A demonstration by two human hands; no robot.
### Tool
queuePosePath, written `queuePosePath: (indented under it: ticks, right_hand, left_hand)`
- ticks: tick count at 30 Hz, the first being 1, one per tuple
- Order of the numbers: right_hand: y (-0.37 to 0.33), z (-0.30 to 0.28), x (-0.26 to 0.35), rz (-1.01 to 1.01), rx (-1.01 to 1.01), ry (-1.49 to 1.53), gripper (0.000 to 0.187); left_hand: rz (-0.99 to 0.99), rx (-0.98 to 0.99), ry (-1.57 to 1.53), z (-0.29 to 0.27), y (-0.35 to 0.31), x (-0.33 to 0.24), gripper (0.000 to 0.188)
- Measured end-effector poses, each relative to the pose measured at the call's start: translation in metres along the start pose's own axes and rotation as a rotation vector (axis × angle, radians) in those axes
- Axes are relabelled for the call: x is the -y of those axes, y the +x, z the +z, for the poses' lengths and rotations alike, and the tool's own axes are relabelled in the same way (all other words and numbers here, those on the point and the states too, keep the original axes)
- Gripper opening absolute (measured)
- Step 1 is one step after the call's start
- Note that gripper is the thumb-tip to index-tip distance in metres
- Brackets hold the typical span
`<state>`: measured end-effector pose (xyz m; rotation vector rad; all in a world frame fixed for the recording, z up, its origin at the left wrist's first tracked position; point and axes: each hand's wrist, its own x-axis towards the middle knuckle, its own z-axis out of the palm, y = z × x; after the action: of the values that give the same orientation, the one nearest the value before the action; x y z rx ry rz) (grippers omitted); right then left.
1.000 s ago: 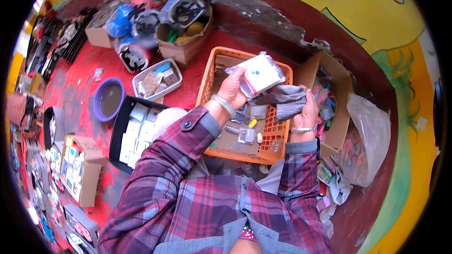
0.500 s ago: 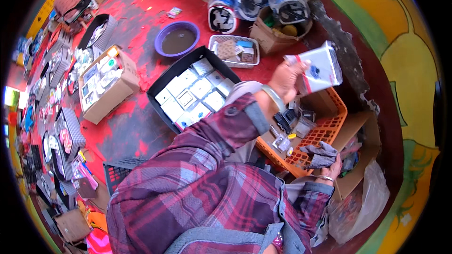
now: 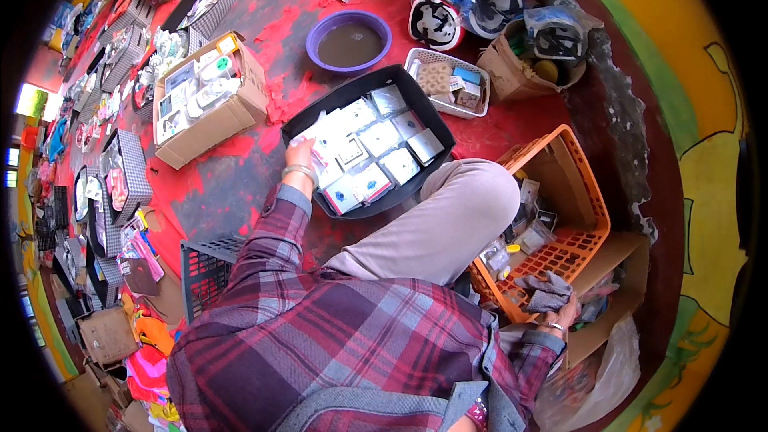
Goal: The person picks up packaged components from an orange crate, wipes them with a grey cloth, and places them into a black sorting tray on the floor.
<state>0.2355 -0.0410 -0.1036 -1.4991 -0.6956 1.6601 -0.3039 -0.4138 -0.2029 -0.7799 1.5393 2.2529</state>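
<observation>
Over the left side of a black fabric box, my left hand has its fingers closed at the edge of a flat plastic packet. Rows of similar white and silver packets lie in the box, some with blue print. At the right, my right hand grips a crumpled grey cloth by the near rim of an orange plastic crate. The crate is tilted and holds small boxed and bagged items. My bent knee lies between box and crate.
A purple basin of murky water stands beyond the black box, with a white basket to its right. A cardboard box of packaged goods stands left. Bagged helmets are at the back, an open carton at right.
My left hand has swung from above the orange crate leftward to the black box, taking the plastic packet along. My right hand keeps the cloth near the crate. The view has shifted left.
</observation>
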Motion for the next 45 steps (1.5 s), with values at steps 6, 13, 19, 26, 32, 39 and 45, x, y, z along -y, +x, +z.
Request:
queuePosePath:
  ticks: [6,13,19,26,32,39,45]
  right_hand:
    - [0.001,0.020,-0.009,0.080,-0.070,0.003,0.036]
    - [0.005,0.001,-0.017,0.026,-0.048,-0.055,0.033]
    - [0.020,0.008,-0.017,-0.003,-0.100,0.021,0.033]
    - [0.013,0.072,0.011,-0.095,0.076,0.026,0.028]
    - [0.002,0.178,0.029,0.013,0.520,0.179,0.035]
    - [-0.054,0.345,0.038,0.055,0.819,0.044,0.046]
    - [-0.090,0.420,0.004,-0.042,0.902,-0.234,0.045]
  left_hand:
    - [-0.013,0.114,0.373,0.032,0.066,0.116,0.021]
    - [-0.126,0.218,0.411,0.135,0.094,0.169,0.027]
    - [-0.051,0.039,0.977,0.123,0.158,0.193,0.038]
    - [0.514,0.426,1.189,0.110,0.080,0.166,0.041]
    - [0.652,0.642,1.498,0.114,0.082,0.193,0.032]
    - [-0.328,1.195,0.122,0.214,-0.060,0.054,0.079]
    - [-0.482,1.265,-0.256,0.226,-0.090,0.007,0.065]
